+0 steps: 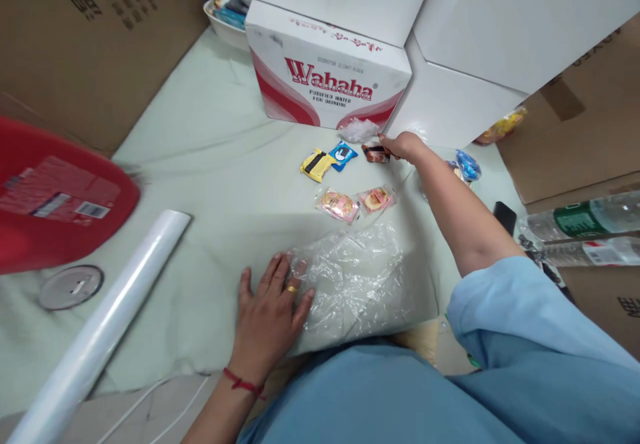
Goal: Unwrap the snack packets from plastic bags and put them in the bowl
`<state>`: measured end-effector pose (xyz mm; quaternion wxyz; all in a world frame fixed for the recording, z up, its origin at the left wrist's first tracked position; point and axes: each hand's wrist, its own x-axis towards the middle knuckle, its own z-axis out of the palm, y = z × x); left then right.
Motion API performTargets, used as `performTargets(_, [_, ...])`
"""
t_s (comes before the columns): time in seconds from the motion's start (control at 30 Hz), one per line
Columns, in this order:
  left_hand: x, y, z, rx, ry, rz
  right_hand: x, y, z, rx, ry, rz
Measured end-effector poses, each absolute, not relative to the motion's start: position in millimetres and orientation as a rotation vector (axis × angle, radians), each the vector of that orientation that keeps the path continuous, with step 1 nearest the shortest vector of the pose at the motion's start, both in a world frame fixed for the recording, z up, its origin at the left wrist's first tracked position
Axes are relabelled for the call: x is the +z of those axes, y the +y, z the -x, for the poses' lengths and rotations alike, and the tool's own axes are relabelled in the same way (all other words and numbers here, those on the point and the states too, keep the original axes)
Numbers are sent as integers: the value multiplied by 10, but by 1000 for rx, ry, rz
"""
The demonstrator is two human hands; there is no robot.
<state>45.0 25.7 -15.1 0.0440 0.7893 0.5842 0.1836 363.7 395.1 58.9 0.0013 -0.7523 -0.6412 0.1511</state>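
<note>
My left hand (273, 304) lies flat with fingers spread, touching the left edge of a clear plastic bag (355, 284) on the table's near side. My right hand (404, 146) reaches to the far side, its fingers closed at the right end of a small brown snack packet (375, 154); the fingertips are partly hidden. Left of that packet are a blue snack packet (343, 155) and a yellow snack packet (317, 165), touching each other. Two clear-wrapped biscuits, a left one (339, 205) and a right one (377, 199), lie between them and the bag.
A white Wahaha carton (330, 64) stands behind the packets, with crumpled clear plastic (358, 131) at its foot. At left are a red plastic container (60, 197), a round metal lid (71, 287) and a long film roll (105, 324). Water bottles (583, 221) lie at right.
</note>
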Motion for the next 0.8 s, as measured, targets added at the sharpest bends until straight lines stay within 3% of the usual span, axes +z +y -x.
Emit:
performTargets(0.1, [-152, 256, -449, 530, 1788, -2428, 550, 3956, -3530, 363, -1928, 2503])
performTargets(0.23, [-139, 249, -457, 509, 1803, -2402, 562, 3939, -3402, 79, -2131, 2219])
performTargets(0.43, [-112, 242, -461, 508, 1808, -2353, 618, 3907, -3463, 396, -2875, 1866])
performTargets(0.6, [-83, 237, -454, 467, 1799, -2291, 479, 3753, -3404, 99, -2717, 2020])
performTargets(0.8, [-98, 246, -505, 426, 1830, -2285, 631, 3069, -3615, 290, -2402, 2070])
